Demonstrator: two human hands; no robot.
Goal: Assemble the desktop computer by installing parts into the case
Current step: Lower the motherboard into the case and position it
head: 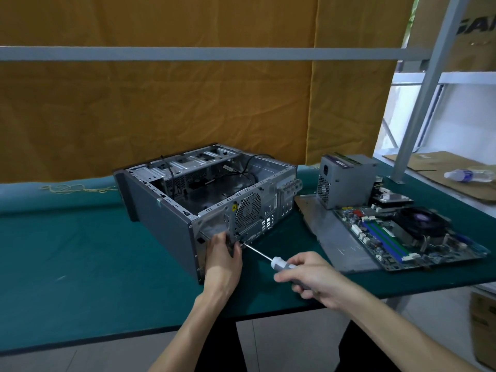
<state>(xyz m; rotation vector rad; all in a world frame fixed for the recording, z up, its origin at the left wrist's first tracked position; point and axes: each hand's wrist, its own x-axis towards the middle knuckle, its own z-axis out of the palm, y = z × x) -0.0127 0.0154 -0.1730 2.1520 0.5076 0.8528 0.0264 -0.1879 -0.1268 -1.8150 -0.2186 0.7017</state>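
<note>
Partly hidden screwdriver [271, 260] tip, case [204, 194].

The computer case [206, 200] is bare grey sheet metal inside, dull and perforated at the rear, with a matt dark side panel. The bench [80, 237] is covered with green cloth, matt and a little creased. The screwdriver [268, 257] has a shiny metal shaft and a pale plastic handle. At 12 o'clock hangs wrinkled ochre fabric [161, 103]. The power supply [346, 178] is matt grey metal.
</note>
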